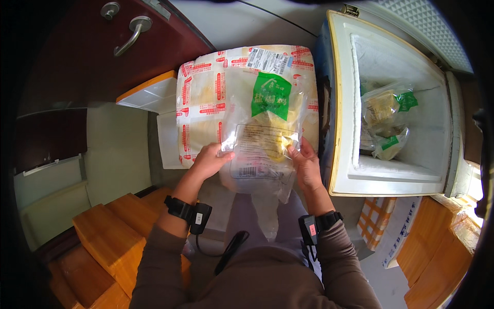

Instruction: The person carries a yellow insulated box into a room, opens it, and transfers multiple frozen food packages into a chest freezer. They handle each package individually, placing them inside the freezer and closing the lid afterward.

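A clear plastic food bag [247, 143] with a green printed panel and a barcode is held up in front of me. Something yellow, probably packed food, shows through its right half. My right hand [307, 166] grips the bag's right edge, thumb on the near face. At the left edge is my left hand [205, 163], its thumb over the film and its fingertips partly hidden. Behind the bag stands a large package [200, 90] wrapped in red-printed tape, bearing a shipping label [266, 60].
To the right, an open chest freezer [347, 185] with frosted walls contains several similar bags [382, 106]. Wooden steps [112, 231] rise at lower left. A dark red door [77, 58] with a metal handle [133, 38] is at upper left. Boxes [393, 231] sit below the freezer.
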The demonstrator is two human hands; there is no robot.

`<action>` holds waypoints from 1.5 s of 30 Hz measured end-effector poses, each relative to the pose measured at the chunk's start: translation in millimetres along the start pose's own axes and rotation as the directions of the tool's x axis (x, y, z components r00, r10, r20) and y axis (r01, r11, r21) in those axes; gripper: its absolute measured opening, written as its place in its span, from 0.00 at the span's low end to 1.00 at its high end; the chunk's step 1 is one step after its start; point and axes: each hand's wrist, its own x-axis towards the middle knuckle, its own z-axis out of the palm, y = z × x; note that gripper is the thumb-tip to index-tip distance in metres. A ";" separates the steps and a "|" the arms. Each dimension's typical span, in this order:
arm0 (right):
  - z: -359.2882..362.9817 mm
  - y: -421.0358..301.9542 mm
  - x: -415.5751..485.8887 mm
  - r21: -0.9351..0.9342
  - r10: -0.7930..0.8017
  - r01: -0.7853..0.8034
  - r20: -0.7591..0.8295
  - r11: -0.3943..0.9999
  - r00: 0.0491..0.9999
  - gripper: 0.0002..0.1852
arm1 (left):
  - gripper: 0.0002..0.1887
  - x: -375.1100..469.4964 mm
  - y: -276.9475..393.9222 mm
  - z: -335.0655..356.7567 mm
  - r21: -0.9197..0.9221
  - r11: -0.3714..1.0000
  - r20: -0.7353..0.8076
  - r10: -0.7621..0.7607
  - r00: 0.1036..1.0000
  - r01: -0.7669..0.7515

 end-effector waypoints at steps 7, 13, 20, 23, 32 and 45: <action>-4.5 9.0 -29.6 -0.321 -0.067 0.050 -0.040 0.946 0.997 0.40 | 0.27 22.4 26.8 16.5 -0.746 0.643 0.142 -0.097 0.985 0.171; -3.8 18.2 -27.0 -0.164 0.179 -0.178 -0.009 0.970 0.984 0.37 | 0.18 23.5 48.9 22.7 -0.844 0.388 0.399 -0.010 0.917 0.371; -6.5 6.2 -38.7 -0.346 0.365 -0.291 0.172 0.892 0.915 0.34 | 0.19 39.7 42.9 -0.8 -0.699 0.677 0.216 -0.106 0.971 0.229; 4.1 14.9 -44.4 -0.304 0.397 -0.319 0.245 0.898 0.884 0.39 | 0.26 53.3 38.8 -16.1 -0.439 0.852 -0.224 0.204 0.953 -0.285; 8.7 21.0 -6.0 0.056 0.291 -0.308 0.201 0.950 0.935 0.27 | 0.23 32.0 160.7 52.6 0.689 0.472 -0.048 0.787 0.615 -0.550; 38.0 42.1 -21.4 0.224 0.317 -0.515 0.571 0.827 0.757 0.35 | 0.09 89.9 184.8 52.1 0.668 0.637 -0.117 0.600 0.792 -0.384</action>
